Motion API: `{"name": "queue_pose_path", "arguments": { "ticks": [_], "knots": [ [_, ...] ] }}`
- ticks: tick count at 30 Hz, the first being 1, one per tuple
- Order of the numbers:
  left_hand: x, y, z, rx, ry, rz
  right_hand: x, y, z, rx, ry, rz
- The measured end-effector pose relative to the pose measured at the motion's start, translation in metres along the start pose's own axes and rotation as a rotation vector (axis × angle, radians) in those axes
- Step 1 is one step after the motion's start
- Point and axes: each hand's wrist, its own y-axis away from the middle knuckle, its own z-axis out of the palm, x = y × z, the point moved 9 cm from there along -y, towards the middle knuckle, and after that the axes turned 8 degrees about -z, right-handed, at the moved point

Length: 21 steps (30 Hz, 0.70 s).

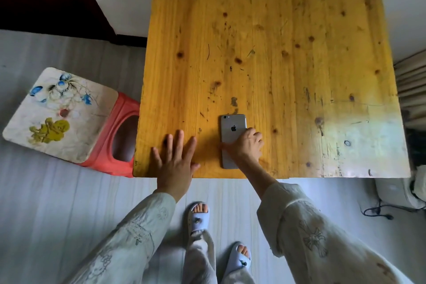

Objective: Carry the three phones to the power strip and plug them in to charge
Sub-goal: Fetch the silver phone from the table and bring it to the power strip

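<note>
Grey phone (232,131), face-down near surface (276,30) edge: right hand (246,147) fingers clamped across it for lifting. Left hand (176,159) flat, fingers spread, bracing.

grey phone (232,131), yellow table (276,41) (knotty), red stool (119,136)

Soft daylight, glare on table (373,140) at right, wide-angle edge bending.

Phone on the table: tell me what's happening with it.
A person stands at the near edge of a yellow wooden table. Their right hand grips a grey iPhone lying face down near that edge. Their left hand rests flat, fingers spread, beside it. Only this one phone shows; no power strip is clearly visible.
</note>
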Motion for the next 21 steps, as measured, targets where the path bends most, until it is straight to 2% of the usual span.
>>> {"name": "queue_pose_path", "arguments": {
  "ticks": [6,10,12,16,21],
  "knots": [
    [0.001,0.001,-0.007,-0.093,0.03,-0.008,0.014,0.004,-0.01,-0.091,-0.358,-0.012],
    [0.009,0.0,-0.025,-0.264,0.237,-0.085,0.032,0.036,-0.037,-0.089,-0.573,0.015],
    [0.029,0.008,-0.042,-0.29,0.289,-0.072,0.048,0.056,-0.064,-0.076,-0.699,0.028],
    [0.103,0.048,-0.079,-0.236,0.369,0.132,0.099,0.104,-0.131,-0.009,-0.861,0.025],
    [0.234,0.136,-0.115,-0.176,0.387,0.47,0.202,0.188,-0.219,0.203,-0.997,0.043]
  ]
}}
